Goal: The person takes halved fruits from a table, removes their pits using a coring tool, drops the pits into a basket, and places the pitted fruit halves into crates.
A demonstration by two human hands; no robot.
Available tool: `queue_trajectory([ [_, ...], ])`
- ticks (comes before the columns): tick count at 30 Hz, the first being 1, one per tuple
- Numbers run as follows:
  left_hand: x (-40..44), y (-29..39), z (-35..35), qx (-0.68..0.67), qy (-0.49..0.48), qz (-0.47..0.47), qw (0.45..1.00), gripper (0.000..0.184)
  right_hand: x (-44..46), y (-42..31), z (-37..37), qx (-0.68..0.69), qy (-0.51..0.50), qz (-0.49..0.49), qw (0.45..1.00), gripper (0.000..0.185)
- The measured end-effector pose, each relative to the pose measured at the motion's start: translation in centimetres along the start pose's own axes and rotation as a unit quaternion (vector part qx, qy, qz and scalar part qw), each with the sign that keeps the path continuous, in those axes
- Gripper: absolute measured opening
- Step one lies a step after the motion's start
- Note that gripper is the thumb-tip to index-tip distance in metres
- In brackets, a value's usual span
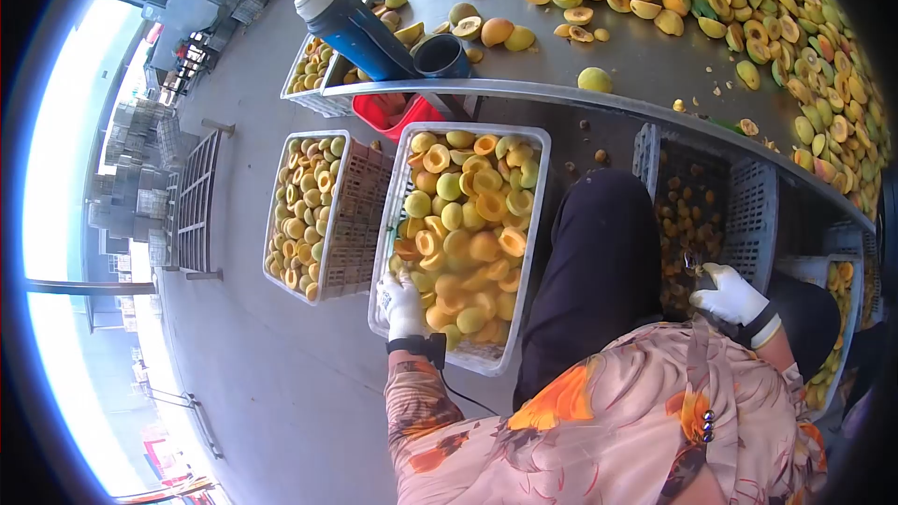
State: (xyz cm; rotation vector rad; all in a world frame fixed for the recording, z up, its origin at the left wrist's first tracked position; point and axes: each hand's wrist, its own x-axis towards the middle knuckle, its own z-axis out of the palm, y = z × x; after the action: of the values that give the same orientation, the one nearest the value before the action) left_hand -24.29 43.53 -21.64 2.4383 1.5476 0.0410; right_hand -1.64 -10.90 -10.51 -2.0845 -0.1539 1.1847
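Observation:
My left hand [401, 304], in a white glove, is at the left rim of a white plastic crate [539, 215] filled with halved yellow-green fruit [456, 245]. Its fingers bend over the rim beside the fruit. Over my lap, my right hand [730, 295], also in a white glove, has its fingers curled near a small metal object [690, 260] whose shape is unclear. Just beyond that hand is a grey crate [751, 210] with small brown pits [690, 196] inside.
A metal table [524, 47] with heaped fruit halves spans the top right. At its edge are a blue flask [360, 33] and a dark cup [441, 56]. A red basin [398, 112] sits below. Stacked fruit crates [354, 215] stand left, another crate [812, 271] right.

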Motion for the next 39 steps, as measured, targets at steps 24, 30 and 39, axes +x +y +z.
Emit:
queue_trajectory([
  [24,1.7,5.9,2.9,0.013,-0.014,0.084,0.996,0.056,2.4,4.4,-0.6,-0.133,0.069,-0.061,0.987,0.045],
  [30,1.0,27.6,-6.8,-0.22,0.1,0.353,0.904,0.019,2.5,4.3,-1.6,-0.108,0.083,-0.13,0.982,0.041],
  [39,5.3,62.3,-0.7,-0.049,-0.005,0.526,0.849,0.056,2.0,4.4,-3.9,-0.113,0.055,-0.116,0.985,0.055],
])
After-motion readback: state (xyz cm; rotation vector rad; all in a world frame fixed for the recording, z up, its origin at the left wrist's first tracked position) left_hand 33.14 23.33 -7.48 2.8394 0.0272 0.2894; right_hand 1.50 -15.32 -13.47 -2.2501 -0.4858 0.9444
